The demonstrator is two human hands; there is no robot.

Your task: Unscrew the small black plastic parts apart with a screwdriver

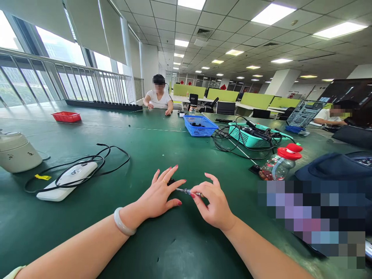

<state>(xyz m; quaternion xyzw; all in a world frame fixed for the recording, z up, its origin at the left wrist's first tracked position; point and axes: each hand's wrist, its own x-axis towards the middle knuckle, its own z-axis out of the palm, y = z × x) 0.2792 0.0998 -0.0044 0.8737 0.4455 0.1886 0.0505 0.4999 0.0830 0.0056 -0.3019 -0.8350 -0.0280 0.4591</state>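
Observation:
My left hand rests on the green table with its fingers stretched out flat over a small dark part that is mostly hidden beneath them. My right hand pinches a small screwdriver with a clear handle. Its metal tip points left toward my left fingers. A pale bangle sits on my left wrist.
A white power strip with a black cable lies at the left, a white kettle beyond it. A red-capped jar, a blue basket, a teal basket with cables and a red tray stand farther off. Two people sit at the back.

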